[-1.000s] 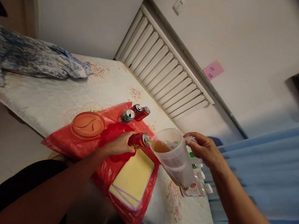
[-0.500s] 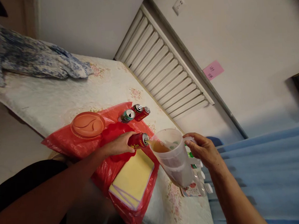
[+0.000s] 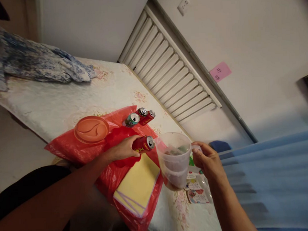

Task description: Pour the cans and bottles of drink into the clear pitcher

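Note:
My left hand (image 3: 126,148) is closed round a red drink can (image 3: 143,144) with its opened top facing right. With my right hand (image 3: 208,159) I grip the handle of a translucent plastic pitcher (image 3: 174,162); its rim is close to the can's top. Some brownish liquid shows low in the pitcher, with dark and green bits seen through its mouth. Under the can and my left hand is a red scalloped container (image 3: 118,134), partly hidden. A folded yellow cloth (image 3: 139,183) lies just below the can on a red plastic bag (image 3: 108,181).
Three cans stand behind: a green one (image 3: 132,120), a dark one (image 3: 141,112) and a red one (image 3: 149,116). An orange lid (image 3: 91,129) lies on the bag. Labelled bottles (image 3: 198,192) are partly hidden beyond the pitcher. Radiator (image 3: 172,66) and blue curtain (image 3: 271,178) border the table.
The pitcher has swung from tilted toward the can to nearly upright, and its liquid has settled to the bottom. The thin stream between pitcher and can has stopped. My left hand has barely moved.

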Demonstrator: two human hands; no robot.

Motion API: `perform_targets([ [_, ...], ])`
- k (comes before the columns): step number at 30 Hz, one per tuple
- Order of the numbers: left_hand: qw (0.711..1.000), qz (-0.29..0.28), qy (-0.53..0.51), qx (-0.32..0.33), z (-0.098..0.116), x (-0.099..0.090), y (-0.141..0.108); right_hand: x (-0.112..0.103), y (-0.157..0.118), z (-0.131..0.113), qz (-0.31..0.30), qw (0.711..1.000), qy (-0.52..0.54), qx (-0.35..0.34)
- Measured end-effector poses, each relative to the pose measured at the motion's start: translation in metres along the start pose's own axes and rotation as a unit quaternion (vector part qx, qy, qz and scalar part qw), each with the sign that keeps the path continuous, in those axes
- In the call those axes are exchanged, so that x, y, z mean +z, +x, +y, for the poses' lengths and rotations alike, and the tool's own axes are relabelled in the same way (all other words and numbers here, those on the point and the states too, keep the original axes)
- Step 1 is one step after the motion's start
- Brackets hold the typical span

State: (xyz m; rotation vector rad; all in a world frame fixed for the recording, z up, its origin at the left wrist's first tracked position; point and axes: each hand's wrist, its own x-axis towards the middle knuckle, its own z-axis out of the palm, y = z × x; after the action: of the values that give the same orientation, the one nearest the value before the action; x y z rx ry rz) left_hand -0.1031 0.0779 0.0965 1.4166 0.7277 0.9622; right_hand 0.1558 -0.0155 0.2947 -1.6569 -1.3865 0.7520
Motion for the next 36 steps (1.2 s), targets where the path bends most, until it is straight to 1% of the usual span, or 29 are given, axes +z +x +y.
perform_targets([
  [2,1.0,0.007,0.013,0.007,0.001,-0.001,0.0,0.003,0.001,0.003,0.018,0.999,0.029,-0.013],
  [5,0.999,0.035,0.026,0.019,0.002,-0.005,0.002,0.009,0.003,0.005,0.048,0.993,0.097,-0.046],
  [7,0.997,0.066,0.027,0.03,0.002,-0.009,0.003,0.015,0.005,0.004,0.061,0.985,0.143,-0.07],
  [10,0.991,0.123,0.038,0.031,0.006,-0.018,0.003,0.03,0.008,0.0,0.079,0.976,0.184,-0.092],
  [15,0.971,0.233,0.044,0.031,0.017,-0.037,0.002,0.063,0.018,-0.002,0.103,0.957,0.253,-0.102],
  [19,0.944,0.322,0.05,0.043,0.019,-0.048,0.001,0.095,0.026,0.007,0.125,0.944,0.288,-0.103],
  [21,0.934,0.349,0.051,0.051,0.019,-0.051,0.0,0.113,0.029,0.014,0.123,0.94,0.304,-0.099],
  [26,0.92,0.384,0.055,0.049,0.019,-0.054,-0.005,0.153,0.035,0.035,0.122,0.941,0.305,-0.083],
  [29,0.915,0.398,0.057,0.045,0.02,-0.056,-0.008,0.169,0.035,0.049,0.126,0.934,0.327,-0.068],
  [32,0.915,0.397,0.052,0.046,0.019,-0.058,-0.011,0.176,0.032,0.063,0.135,0.928,0.342,-0.063],
  [36,0.917,0.392,0.057,0.047,0.015,-0.058,-0.014,0.175,0.027,0.077,0.12,0.938,0.319,-0.053],
])
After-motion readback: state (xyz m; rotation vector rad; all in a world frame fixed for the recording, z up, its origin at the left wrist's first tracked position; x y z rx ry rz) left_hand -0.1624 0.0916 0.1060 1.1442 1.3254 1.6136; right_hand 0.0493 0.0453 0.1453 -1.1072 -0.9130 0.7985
